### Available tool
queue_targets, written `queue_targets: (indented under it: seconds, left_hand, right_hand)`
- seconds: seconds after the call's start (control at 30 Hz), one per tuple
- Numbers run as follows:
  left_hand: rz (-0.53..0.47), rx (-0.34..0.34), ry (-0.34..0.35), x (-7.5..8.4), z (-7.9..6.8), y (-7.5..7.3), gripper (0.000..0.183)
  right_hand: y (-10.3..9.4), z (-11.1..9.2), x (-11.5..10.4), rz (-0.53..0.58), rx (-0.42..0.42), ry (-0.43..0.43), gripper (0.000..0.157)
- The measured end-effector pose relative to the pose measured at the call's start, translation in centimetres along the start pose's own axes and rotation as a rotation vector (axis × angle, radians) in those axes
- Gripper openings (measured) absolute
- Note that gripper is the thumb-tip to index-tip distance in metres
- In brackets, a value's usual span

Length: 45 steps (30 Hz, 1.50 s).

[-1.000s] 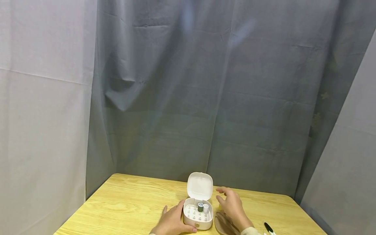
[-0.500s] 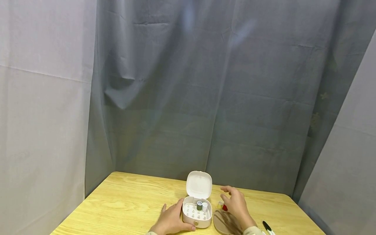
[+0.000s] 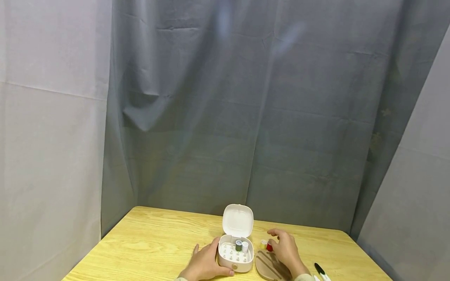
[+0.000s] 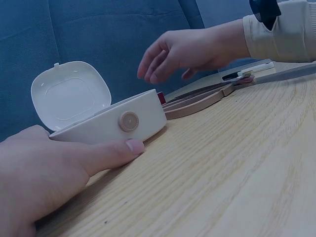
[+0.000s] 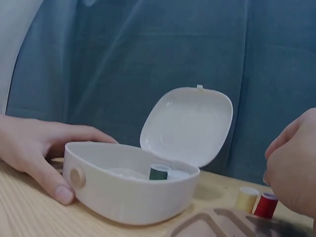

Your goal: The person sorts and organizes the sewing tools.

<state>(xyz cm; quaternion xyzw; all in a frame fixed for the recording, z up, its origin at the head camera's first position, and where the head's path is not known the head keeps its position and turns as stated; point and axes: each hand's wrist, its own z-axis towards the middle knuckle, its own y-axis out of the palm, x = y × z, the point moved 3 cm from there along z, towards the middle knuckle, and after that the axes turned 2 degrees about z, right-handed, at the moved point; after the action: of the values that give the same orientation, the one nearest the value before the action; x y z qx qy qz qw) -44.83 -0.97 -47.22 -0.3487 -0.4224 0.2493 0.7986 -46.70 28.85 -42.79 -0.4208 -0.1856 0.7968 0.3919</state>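
Note:
A white sewing box (image 3: 235,266) stands on the table with its lid (image 3: 238,221) tipped back. A green thread spool (image 3: 238,245) and a white thread spool (image 3: 245,247) stand side by side on pegs inside. My left hand (image 3: 204,262) holds the box at its left side, thumb along the front by the round beige button (image 5: 77,177). My right hand (image 3: 286,249) hovers with bent fingers just above a red thread spool (image 5: 266,205), with nothing visible between the fingertips. A yellow thread spool (image 5: 247,199) stands beside the red one.
Right of the box lies a brown grooved tray (image 3: 267,266), partly beneath my right forearm. Farther right is a black-and-white tool (image 3: 321,271), cut off by the frame. A grey curtain (image 3: 197,136) hangs behind the wooden table (image 3: 140,242).
My right hand has moved right, away from the box, then lowered toward the red spool. The yellow and red spools have come into clearer view. The left hand has stayed on the box.

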Motion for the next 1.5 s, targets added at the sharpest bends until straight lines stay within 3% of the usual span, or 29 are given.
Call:
queue_targets:
  seconds: [0.37, 0.7, 1.5]
  left_hand:
    - [-0.001, -0.003, -0.006, 0.2, -0.1, -0.2, 0.118]
    - [-0.01, -0.005, -0.006, 0.3, -0.2, -0.5, 0.116]
    - [-0.043, -0.008, -0.01, -0.2, 0.1, -0.1, 0.117]
  right_hand:
    - [0.8, -0.4, 1.5, -0.052, -0.109, 0.042, 0.026]
    - [1.2, -0.5, 1.9, -0.063, -0.115, 0.044, 0.034]
    - [1.5, -0.8, 2.0, -0.135, -0.101, 0.048, 0.024]
